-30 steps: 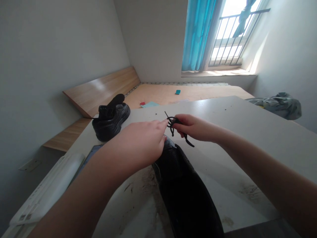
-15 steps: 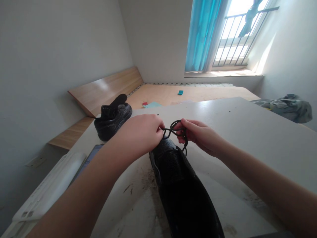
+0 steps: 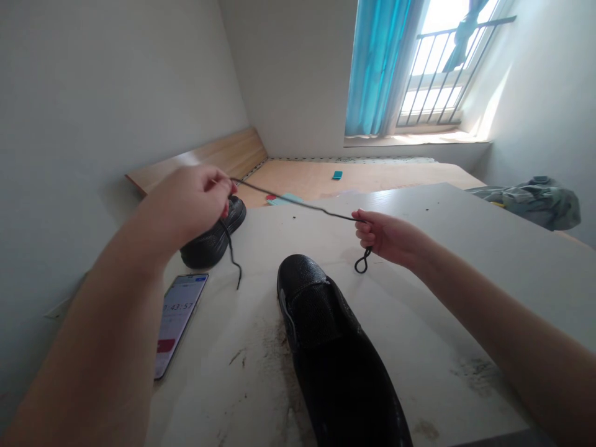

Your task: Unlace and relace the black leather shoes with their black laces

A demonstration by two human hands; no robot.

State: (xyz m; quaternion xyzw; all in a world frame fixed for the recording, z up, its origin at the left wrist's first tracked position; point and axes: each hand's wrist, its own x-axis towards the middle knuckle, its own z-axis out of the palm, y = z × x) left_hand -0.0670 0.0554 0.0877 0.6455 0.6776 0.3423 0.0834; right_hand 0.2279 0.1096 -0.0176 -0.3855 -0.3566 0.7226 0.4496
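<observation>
A dark shoelace (image 3: 298, 202) is stretched between my two hands above the table. My left hand (image 3: 198, 195) pinches it at the upper left, and a loose end dangles below the fingers. My right hand (image 3: 384, 236) is closed round the other part, with a small loop hanging under the fist. Between and below the hands lies a black leather shoe (image 3: 311, 304), its toe pointing away from me; neither hand touches it. Another black shoe (image 3: 209, 242) stands at the back left, partly hidden behind my left hand.
A phone (image 3: 181, 316) with a lit timer screen lies on the white table (image 3: 419, 298), beside my left forearm. Past the table are a wooden board (image 3: 321, 174) with a small teal item (image 3: 338, 175), and a heap of grey-green cloth (image 3: 535, 202) at the right.
My left hand has swung up and left, pulling the shoelace out into a long span. My right hand has shifted slightly right. The bunched loops above the shoe's toe are gone.
</observation>
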